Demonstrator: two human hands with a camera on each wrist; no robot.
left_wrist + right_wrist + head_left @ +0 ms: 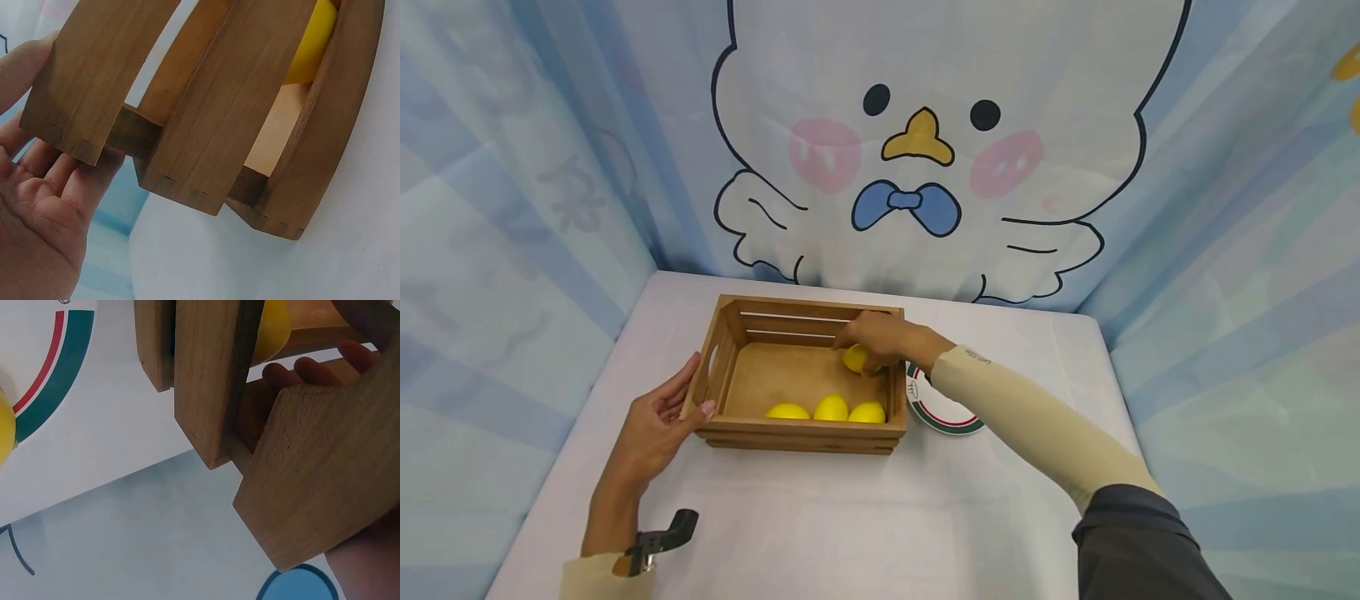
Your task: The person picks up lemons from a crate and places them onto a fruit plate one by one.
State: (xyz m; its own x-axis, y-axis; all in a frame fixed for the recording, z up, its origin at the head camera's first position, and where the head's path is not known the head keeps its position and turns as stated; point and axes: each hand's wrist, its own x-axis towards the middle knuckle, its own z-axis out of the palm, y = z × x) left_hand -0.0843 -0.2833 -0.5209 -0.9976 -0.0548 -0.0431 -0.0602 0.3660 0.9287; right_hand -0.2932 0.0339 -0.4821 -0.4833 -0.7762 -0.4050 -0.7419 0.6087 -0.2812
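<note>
The left hand (655, 429) gripped the wooden crate (797, 433) at its left end, the thumb over the near corner and the fingers behind the slats. The right hand (883, 333), well apart from it, reached over the crate's right end with its fingers curled down round a yellow lemon (853, 357). That lemon was inside the crate, toward the far right corner, so the right hand had it directly under the palm while the left was at the opposite end of the crate's long axis, which ran from left to right. The hand covered too much of the lemon to tell its own long axis. Three more lemons (831, 408) sat in a row along the near wall, between the middle and the right corner. Just outside the right wall, partly under the right sleeve (1037, 433), was a plate (951, 414) with a green and red rim; the right wrist view caught another yellow thing (5, 431) there, cut off by the edge. Crate and plate both stood on a white-covered table (820, 533).
</note>
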